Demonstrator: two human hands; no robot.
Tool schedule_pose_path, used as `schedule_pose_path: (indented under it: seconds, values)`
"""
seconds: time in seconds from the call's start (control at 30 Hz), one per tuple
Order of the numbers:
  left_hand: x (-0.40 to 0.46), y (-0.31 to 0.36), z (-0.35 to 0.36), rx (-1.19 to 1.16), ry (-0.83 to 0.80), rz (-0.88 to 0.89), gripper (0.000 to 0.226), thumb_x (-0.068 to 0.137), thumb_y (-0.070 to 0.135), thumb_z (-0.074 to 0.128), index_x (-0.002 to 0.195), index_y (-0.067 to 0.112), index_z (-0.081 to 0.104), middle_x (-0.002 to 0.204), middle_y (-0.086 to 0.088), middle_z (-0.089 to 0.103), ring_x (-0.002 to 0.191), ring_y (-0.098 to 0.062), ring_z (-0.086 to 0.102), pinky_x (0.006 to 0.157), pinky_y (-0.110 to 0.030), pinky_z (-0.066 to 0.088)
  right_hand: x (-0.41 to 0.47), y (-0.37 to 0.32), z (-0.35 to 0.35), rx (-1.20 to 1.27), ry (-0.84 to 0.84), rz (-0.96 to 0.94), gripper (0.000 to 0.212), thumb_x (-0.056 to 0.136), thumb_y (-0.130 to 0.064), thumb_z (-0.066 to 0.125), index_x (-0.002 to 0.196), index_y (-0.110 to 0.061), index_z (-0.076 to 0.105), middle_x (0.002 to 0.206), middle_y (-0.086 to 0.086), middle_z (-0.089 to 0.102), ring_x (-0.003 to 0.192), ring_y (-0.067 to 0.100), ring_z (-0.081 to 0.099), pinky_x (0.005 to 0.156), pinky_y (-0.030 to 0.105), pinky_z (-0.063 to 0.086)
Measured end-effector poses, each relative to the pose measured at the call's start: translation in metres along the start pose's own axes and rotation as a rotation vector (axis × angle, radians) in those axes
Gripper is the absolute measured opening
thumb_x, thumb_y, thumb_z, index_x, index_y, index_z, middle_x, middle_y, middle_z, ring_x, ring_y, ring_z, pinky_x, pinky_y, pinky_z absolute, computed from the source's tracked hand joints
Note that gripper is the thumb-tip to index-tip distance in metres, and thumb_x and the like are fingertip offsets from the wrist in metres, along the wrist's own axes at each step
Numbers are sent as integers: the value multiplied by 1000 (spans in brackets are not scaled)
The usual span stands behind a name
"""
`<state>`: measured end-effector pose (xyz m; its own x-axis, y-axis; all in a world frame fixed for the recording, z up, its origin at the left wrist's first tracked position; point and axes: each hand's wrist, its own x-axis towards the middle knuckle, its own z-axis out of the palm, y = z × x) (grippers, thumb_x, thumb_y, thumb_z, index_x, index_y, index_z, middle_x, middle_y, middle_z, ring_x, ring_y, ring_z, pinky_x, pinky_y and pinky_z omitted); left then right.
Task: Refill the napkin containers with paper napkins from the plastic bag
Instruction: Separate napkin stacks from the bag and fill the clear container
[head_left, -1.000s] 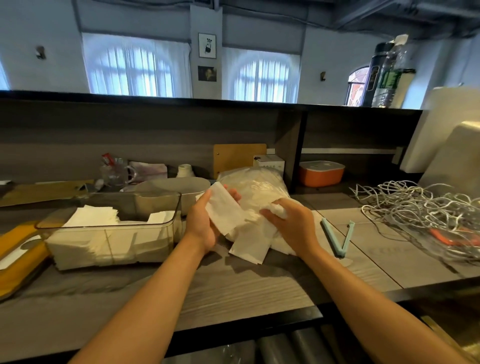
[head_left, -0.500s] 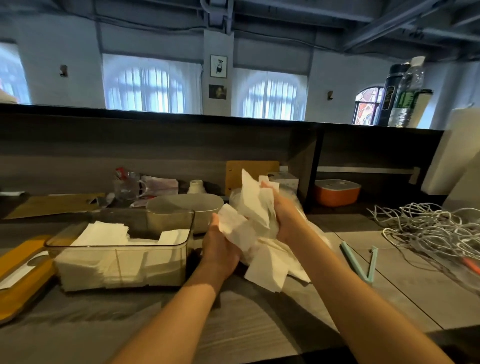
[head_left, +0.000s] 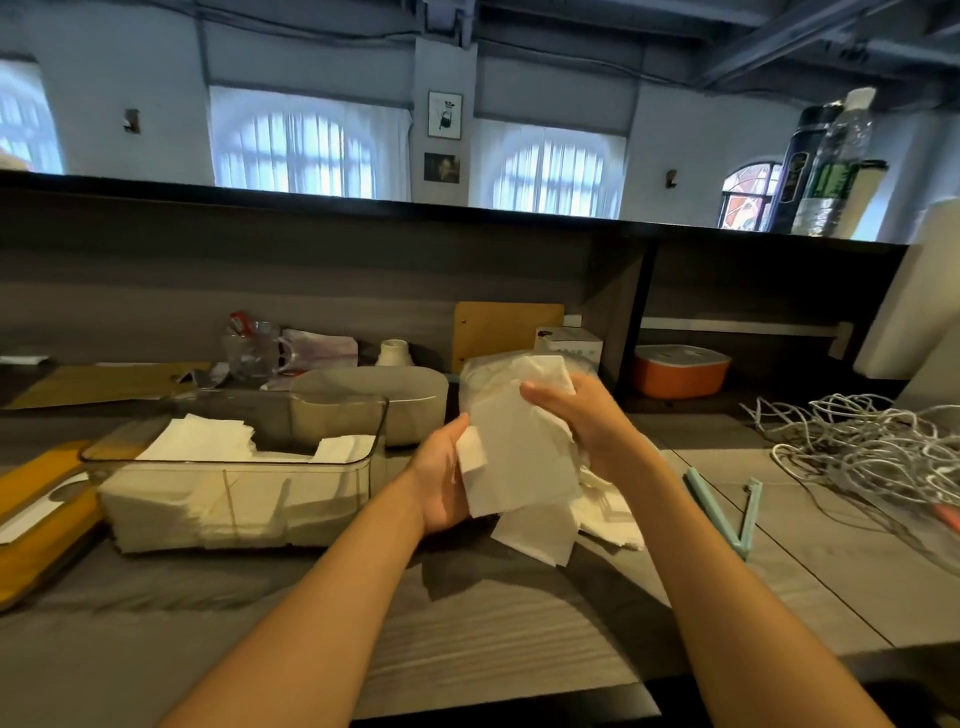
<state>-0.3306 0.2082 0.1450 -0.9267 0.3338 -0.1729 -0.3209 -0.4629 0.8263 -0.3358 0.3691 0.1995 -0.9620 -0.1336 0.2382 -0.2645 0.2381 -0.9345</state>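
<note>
Head cam: my left hand (head_left: 441, 483) and right hand (head_left: 576, 415) both grip a bunch of white paper napkins (head_left: 519, 457) just above the grey wooden counter (head_left: 467, 639). The clear plastic bag (head_left: 493, 371) sits right behind them, and the clear napkin container (head_left: 234, 499), mostly full, is to the left.

The loose stack of white paper napkins (head_left: 519, 457) covered the fingers of the left hand (head_left: 441, 483) and the palm of the right hand (head_left: 587, 421). Behind it, the clear plastic bag (head_left: 488, 371) showed only its top. The far wall of the clear plastic napkin container (head_left: 234, 462) blocked the lower front of the grey oval tub (head_left: 395, 384). At the right edge, the tangle of white cables (head_left: 862, 447) ran out of view, and the yellow tray (head_left: 36, 519) was cut off at the left. The dark bottle's (head_left: 797, 166) label was too blurred to read.
</note>
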Motion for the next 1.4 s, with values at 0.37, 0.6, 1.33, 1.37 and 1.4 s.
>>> schedule_pose_path:
  seconds: [0.37,0.6,1.33,1.37,1.4]
  values:
    - [-16,-3,15,116,30,121,28,100,20,53,126,10,61,98,-12,73,90,-26,70,77,-43,58,5,17,16,-138,135,27,23,88,-39,68,82,-17,67,71,2,64,64,14,58,56,25,44]
    - [-7,1,4,-200,220,197,25,106,14,37,118,7,59,108,-18,68,91,-33,64,75,-48,50,-1,1,-8,619,252,210,28,95,-45,57,93,-19,68,78,4,69,70,17,67,70,35,55]
    - [-11,-8,15,90,200,162,33,94,9,63,126,4,61,112,-19,70,96,-35,68,71,-45,60,2,15,11,752,153,412,74,93,-71,29,129,-14,59,121,15,66,107,33,62,84,42,52]
    - [-8,-7,14,46,231,199,33,94,8,63,126,4,60,114,-20,69,95,-36,69,66,-44,60,3,16,7,795,157,423,81,90,-75,29,129,-10,57,124,16,65,109,35,62,85,42,53]
    - [-6,-6,12,-2,263,234,33,94,8,63,126,6,59,114,-20,69,94,-36,69,62,-43,60,4,16,5,831,159,433,86,89,-77,30,131,-6,54,128,17,63,110,37,62,87,44,54]
